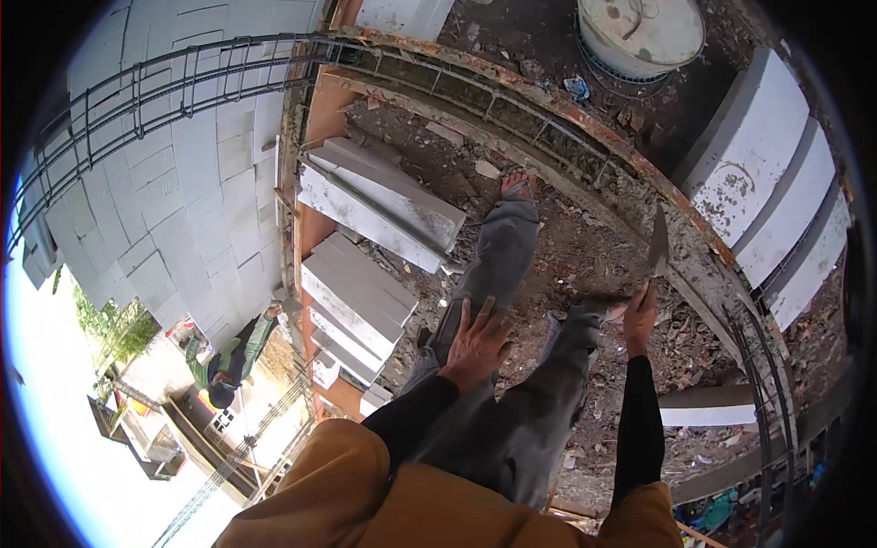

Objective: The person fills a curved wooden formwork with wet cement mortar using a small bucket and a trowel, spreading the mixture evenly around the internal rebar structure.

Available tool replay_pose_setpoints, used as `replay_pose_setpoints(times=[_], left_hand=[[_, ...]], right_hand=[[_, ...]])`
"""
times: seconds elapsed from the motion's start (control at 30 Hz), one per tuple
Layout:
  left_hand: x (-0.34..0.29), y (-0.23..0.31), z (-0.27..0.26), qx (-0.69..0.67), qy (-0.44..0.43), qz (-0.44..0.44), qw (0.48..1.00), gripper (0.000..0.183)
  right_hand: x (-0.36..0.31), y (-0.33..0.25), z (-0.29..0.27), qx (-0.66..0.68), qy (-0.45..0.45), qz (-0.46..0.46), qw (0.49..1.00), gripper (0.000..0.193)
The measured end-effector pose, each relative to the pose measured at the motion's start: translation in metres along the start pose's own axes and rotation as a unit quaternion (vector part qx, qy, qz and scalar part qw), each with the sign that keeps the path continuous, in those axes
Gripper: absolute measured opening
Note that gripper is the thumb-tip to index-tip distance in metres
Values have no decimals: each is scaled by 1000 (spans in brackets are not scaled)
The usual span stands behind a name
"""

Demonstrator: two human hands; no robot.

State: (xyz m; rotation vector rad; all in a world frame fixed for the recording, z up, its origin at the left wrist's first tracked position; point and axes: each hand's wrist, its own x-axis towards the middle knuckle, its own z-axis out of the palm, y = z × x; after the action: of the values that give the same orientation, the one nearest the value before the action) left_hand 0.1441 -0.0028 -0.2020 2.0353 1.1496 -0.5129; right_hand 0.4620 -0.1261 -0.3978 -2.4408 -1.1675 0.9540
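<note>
My right hand [640, 321] is closed round the handle of a trowel [659, 241]. The trowel's pointed blade is raised, in front of the inner edge of a curved trough of grey concrete [630, 203]; whether it touches the concrete I cannot tell. My left hand [477, 347] lies on my grey trouser leg near the knee, fingers spread and holding nothing. Steel bars [534, 123] run along inside the trough, partly sunk in the concrete. Its outer side is edged by a rough, brownish board [603, 137].
White blocks [375, 196] are stacked left of my legs, more [763, 173] at the right. A round pale drum [641, 36] stands beyond the trough. Rubble covers the ground [639, 393]. Rebar [137, 105] crosses the block wall [196, 155]. Another person [228, 365] is at lower left.
</note>
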Motion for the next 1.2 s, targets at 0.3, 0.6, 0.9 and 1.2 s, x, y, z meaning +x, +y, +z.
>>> replay_pose_setpoints(times=[0.3,0.6,0.9,1.2], left_hand=[[9,7,-5,-15,14,11,1000,46],[20,-41,-18,-146,146,-226,952,44],[-2,-461,67,-90,236,-593,765,69],[93,-445,140,-389,169,-554,716,60]], right_hand=[[-18,27,3,-102,10,114,988,56],[-29,20,-1,-47,-45,153,986,54],[-63,-66,-61,28,-69,195,978,45],[-179,-35,-135,-125,-101,357,920,37]])
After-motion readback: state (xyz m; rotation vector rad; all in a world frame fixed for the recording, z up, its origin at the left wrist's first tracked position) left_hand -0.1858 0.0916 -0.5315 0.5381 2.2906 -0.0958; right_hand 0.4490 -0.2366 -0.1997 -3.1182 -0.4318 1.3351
